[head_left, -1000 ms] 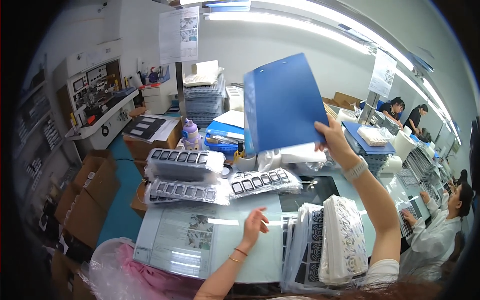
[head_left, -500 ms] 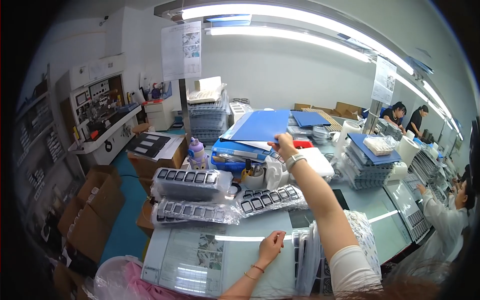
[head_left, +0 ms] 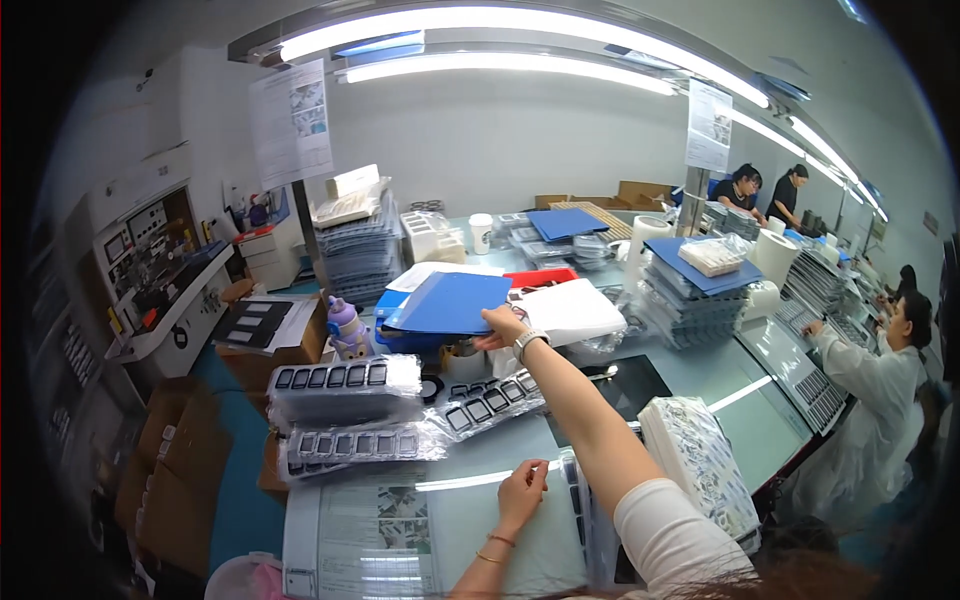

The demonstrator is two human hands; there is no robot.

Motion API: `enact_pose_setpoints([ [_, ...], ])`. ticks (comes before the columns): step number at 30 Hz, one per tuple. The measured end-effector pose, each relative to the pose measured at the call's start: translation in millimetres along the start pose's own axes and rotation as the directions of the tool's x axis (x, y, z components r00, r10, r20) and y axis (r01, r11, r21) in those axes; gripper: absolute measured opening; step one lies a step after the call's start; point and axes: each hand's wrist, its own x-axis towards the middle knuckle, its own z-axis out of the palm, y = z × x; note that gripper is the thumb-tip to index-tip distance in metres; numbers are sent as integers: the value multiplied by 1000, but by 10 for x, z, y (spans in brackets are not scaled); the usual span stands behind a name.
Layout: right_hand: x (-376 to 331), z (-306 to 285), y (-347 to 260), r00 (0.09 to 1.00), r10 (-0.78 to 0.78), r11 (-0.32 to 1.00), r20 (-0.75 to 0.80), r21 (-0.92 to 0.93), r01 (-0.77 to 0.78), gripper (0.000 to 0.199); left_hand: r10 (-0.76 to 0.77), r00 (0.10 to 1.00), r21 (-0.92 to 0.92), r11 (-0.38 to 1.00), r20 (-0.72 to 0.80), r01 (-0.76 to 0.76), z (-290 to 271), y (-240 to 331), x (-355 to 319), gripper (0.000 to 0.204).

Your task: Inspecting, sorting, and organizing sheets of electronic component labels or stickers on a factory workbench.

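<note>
At the far side of the bench my right hand [head_left: 503,328] pinches the near right corner of a flat blue folder [head_left: 455,302]. The folder lies on a pile of papers and folders beside a red tray [head_left: 541,279] and a white sheet [head_left: 568,311]. Lower down, my left hand [head_left: 522,495] rests on the glass benchtop [head_left: 465,545], fingers loosely curled, with nothing visible in them. Bagged trays of black frames [head_left: 345,378] sit to its upper left. Right beside it, clear plastic trays [head_left: 597,535] stand partly hidden under my right forearm.
A purple bottle [head_left: 347,328] stands left of the folder pile. Stacked trays [head_left: 700,300] under a blue sheet rise at the right. A patterned white packet [head_left: 698,465] lies by my right elbow. A co-worker in white [head_left: 865,400] works at the far right.
The blue folder has come down from a raised, tilted position onto the pile, with my right hand still at its edge. My left hand stays on the benchtop. The view has turned rightward.
</note>
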Motion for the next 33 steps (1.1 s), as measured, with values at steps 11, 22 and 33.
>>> enact_pose_setpoints([
  [11,-1931,-1016,-1164,967,-222,503,125,-835,224,33,5,1000,-102,995,11,-4,9,-132,88,25],
  [22,-4507,-2530,220,923,-374,543,-91,-828,138,67,75,997,-40,996,2,-74,111,20,-7,23],
  [33,-4823,-2839,2240,913,-70,973,-401,174,151,49,63,983,68,995,170,-76,233,227,-776,54],
])
